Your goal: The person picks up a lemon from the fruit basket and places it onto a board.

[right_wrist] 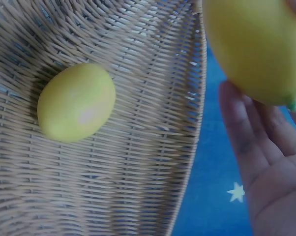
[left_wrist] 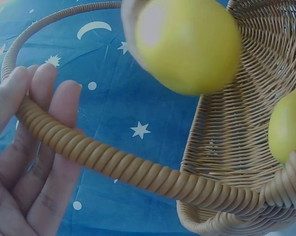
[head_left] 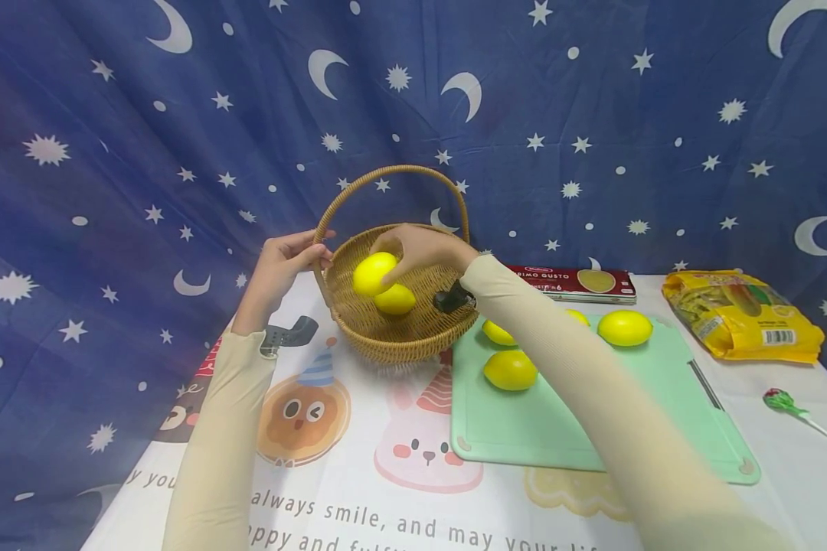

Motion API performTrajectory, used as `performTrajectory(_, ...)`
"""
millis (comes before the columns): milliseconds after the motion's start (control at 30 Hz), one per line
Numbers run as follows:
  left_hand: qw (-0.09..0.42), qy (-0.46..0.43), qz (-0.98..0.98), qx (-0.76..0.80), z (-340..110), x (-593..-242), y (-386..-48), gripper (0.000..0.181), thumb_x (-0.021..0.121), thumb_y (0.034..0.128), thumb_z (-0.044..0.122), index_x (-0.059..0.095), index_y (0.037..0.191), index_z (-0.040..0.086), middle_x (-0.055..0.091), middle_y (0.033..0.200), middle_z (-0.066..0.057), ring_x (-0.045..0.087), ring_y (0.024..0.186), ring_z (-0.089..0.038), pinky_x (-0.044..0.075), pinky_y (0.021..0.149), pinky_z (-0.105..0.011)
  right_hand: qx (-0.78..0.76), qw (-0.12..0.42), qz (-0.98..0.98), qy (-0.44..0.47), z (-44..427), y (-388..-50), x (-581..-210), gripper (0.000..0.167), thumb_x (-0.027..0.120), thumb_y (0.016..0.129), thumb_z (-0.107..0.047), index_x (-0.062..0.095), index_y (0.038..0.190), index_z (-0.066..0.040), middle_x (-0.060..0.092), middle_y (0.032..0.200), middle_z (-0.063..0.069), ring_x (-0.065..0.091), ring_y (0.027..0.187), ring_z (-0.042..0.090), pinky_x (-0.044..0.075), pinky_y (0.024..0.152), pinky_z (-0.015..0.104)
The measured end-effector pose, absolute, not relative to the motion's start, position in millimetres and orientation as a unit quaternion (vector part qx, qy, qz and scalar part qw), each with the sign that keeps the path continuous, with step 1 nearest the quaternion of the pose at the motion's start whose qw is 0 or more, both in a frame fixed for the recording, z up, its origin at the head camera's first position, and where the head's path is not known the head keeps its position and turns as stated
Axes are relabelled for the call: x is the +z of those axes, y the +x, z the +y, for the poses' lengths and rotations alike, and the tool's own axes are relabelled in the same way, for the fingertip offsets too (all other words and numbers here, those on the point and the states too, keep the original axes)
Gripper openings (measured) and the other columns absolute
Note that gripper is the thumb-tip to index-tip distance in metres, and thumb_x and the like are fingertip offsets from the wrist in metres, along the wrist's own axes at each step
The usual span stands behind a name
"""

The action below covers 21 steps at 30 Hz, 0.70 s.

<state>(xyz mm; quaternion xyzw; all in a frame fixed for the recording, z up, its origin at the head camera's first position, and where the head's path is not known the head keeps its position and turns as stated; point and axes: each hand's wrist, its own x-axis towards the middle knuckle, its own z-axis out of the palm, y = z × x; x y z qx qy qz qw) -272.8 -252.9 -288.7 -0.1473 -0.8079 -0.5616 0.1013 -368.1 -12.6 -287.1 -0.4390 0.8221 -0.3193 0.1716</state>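
A wicker basket [head_left: 413, 348] with a tall arched handle [head_left: 400, 168] stands on the table. My left hand [head_left: 282, 264] grips the handle's left side; in the left wrist view its fingers [left_wrist: 64, 105] curl round the wound cane. Over the basket's opening, my right hand [head_left: 423, 249] holds a lemon [head_left: 374, 274] between thumb and fingers. That held lemon [right_wrist: 258, 49] fills the upper right of the right wrist view. A second lemon [head_left: 394, 299] lies inside the basket, apart from the held one.
Several lemons [head_left: 511, 370] lie on a green cutting board [head_left: 627, 428], partly behind my right sleeve. Behind it is a red pasta box [head_left: 603, 283]. To the right are a yellow snack bag [head_left: 744, 317] and a lollipop [head_left: 789, 404]. A starry blue curtain [head_left: 524, 115] hangs behind.
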Motion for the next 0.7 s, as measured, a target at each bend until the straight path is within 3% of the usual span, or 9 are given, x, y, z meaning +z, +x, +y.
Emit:
performTrajectory(167,0.106,-0.144,-0.808,-0.561,-254,-290,-273,0.036,0.061,0.0913,0.015,0.059,0.123,-0.002,0.070,0.078,0.004,0.067,0.072,-0.006,0.054,0.081,-0.019,-0.346,0.124,0.817,-0.445,-4,-357,-277,0.050,0.080,0.072,-0.024,0.062,0.117,-0.009,0.064,0.116,0.004,0.056,0.101,0.015,0.049,0.088,0.029)
performTrajectory(233,0.106,-0.144,-0.809,-0.560,-254,-290,-273,0.037,0.060,0.0916,0.015,0.058,0.124,-0.003,0.069,0.077,0.010,0.067,0.072,-0.006,0.054,0.082,-0.019,-0.360,0.111,0.810,-0.450,1,-353,-275,0.050,0.080,0.072,-0.020,0.061,0.117,-0.007,0.064,0.117,0.006,0.056,0.103,0.017,0.050,0.088,0.031)
performTrajectory(433,0.104,-0.147,-0.805,-0.566,-253,-289,-272,0.038,0.060,0.0917,0.016,0.057,0.124,-0.005,0.069,0.078,0.008,0.067,0.073,-0.005,0.054,0.081,-0.020,-0.357,0.079,0.808,-0.463,26,-339,-272,0.052,0.081,0.071,-0.021,0.060,0.117,-0.008,0.063,0.117,0.006,0.056,0.106,0.017,0.047,0.095,0.036)
performTrajectory(700,0.105,-0.158,-0.795,-0.575,-252,-289,-272,0.039,0.058,0.0927,0.013,0.055,0.124,-0.010,0.068,0.076,0.013,0.066,0.071,-0.003,0.054,0.077,-0.017,-0.388,0.089,0.795,-0.459,69,-319,-280,0.052,0.082,0.070,-0.015,0.059,0.116,-0.006,0.063,0.114,0.008,0.058,0.103,0.019,0.051,0.094,0.034)
